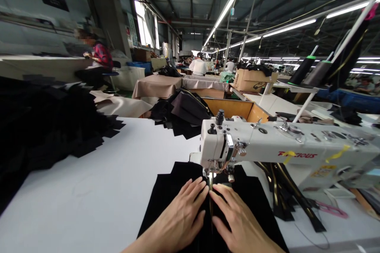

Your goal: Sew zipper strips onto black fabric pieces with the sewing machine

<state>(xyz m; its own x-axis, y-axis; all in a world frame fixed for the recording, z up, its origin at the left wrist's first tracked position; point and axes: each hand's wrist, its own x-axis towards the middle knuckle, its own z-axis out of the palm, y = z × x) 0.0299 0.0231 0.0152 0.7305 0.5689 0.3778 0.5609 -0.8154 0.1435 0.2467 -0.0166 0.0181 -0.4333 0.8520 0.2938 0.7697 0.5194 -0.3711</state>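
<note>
A black fabric piece (166, 193) lies on the white table under the needle area of a white sewing machine (255, 142). A gold zipper (211, 201) runs along its middle, up to the presser foot. My left hand (185, 209) rests flat on the fabric just left of the zipper, fingers stretched forward. On the zipper's right side, my right hand (234, 213) lies on the fabric with its fingers extended too. Both sets of fingertips are close to the presser foot, and neither hand grips anything.
A big stack of black fabric pieces (53, 122) covers the table's left side. More black pieces (184, 110) lie beyond the table's far edge. Black zipper strips (285, 193) and pink scissors (332, 208) are at the right. A person in red (102, 55) sits at the far left.
</note>
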